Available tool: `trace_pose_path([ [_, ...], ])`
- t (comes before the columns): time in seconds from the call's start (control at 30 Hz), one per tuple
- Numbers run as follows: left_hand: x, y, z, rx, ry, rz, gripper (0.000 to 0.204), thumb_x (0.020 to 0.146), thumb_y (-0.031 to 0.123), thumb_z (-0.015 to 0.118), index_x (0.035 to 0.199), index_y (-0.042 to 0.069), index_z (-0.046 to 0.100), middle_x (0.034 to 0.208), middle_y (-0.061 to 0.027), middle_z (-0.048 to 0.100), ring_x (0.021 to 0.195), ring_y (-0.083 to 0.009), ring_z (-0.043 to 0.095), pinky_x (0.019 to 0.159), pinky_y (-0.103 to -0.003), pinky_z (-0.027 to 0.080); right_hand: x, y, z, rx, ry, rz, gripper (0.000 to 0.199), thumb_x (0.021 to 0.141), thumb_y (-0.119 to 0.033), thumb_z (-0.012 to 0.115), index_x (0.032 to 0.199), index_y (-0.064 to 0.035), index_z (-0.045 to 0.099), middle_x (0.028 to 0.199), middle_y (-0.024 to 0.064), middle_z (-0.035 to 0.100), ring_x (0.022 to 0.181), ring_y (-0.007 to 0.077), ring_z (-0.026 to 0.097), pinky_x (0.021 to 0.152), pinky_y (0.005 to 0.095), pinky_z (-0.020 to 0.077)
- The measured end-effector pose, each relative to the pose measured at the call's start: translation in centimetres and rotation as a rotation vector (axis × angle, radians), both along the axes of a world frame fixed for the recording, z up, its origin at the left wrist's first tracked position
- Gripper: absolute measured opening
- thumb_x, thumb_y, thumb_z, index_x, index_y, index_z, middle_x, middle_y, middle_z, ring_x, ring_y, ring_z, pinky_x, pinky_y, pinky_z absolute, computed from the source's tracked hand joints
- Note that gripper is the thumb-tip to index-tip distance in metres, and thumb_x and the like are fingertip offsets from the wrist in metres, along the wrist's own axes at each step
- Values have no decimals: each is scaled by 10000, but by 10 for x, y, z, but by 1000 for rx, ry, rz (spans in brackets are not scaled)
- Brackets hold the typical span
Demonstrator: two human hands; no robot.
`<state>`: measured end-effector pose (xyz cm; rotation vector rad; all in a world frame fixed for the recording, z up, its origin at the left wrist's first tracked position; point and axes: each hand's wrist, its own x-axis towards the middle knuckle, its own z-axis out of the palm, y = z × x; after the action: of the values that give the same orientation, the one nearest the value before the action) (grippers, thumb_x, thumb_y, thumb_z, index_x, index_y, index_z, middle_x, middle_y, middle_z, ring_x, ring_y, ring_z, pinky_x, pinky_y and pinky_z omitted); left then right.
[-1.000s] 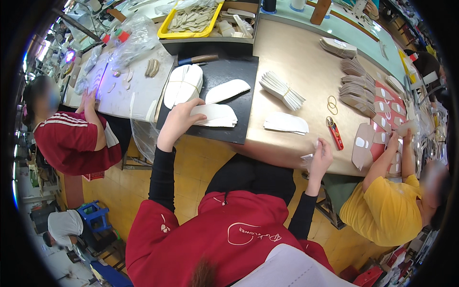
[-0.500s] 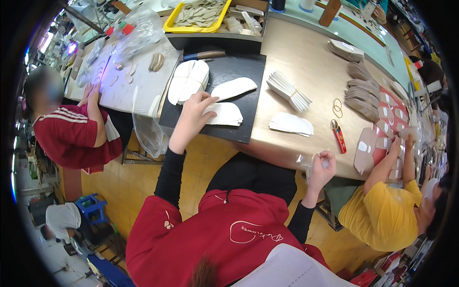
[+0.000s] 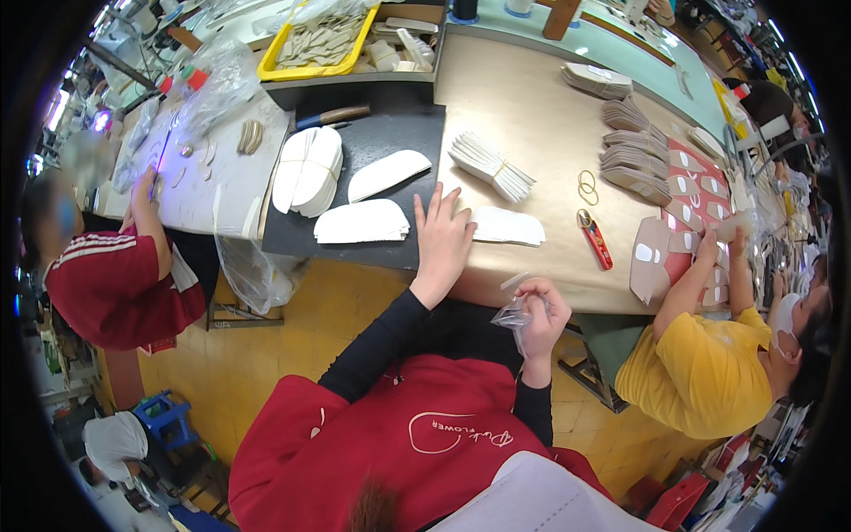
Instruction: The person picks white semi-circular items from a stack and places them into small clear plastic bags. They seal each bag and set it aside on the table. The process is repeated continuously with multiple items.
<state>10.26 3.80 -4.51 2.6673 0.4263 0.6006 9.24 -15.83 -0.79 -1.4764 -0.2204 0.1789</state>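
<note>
Left hand [image 3: 441, 238] flat, open beside white insole stack [image 3: 506, 226]; right hand [image 3: 539, 316] pinches clear plastic bag [image 3: 513, 312]. Two rubber bands [image 3: 587, 185], one red cutter [image 3: 595, 239] nearby.

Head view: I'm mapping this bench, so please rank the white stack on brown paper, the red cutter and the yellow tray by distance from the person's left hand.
From the left hand:
1. White stack, just to its right.
2. Red cutter, farther right.
3. Yellow tray, far back left.
</note>
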Motion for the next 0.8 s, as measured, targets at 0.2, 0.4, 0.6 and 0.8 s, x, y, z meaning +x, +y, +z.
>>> trace_pose_path([
  [0.2,-19,-7,15,-455,-213,-61,145,851,32,716,995,38,735,914,-70,734,933,-265,700,915,-343,514,-2,13,9,-159,-157,-17,138,872,23,648,997,34,706,936,107,682,864,180,668,780,292,526],
  [0.4,-51,-26,56,-1469,-170,-7,182,933,101,693,1042,-41,727,967,-55,735,867,-73,640,803,-218,493,7,43,19,-362,-586,-36,198,816,6,733,1011,-30,735,984,91,698,759,234,704,624,329,558],
  [0.6,-66,-34,75,-1429,-239,-82,309,1042,186,537,1159,-51,697,1043,-94,728,945,-110,637,845,-246,488,8,47,26,-437,-707,-83,187,782,54,733,960,-4,729,945,106,704,770,246,709,644,319,557],
  [0.8,-73,-38,76,-1114,-151,-168,417,1077,274,458,1207,-63,666,1162,-129,697,1102,-179,627,973,-285,452,6,45,29,-489,-752,-94,162,765,55,739,919,12,714,906,123,707,766,262,707,649,328,560],
])
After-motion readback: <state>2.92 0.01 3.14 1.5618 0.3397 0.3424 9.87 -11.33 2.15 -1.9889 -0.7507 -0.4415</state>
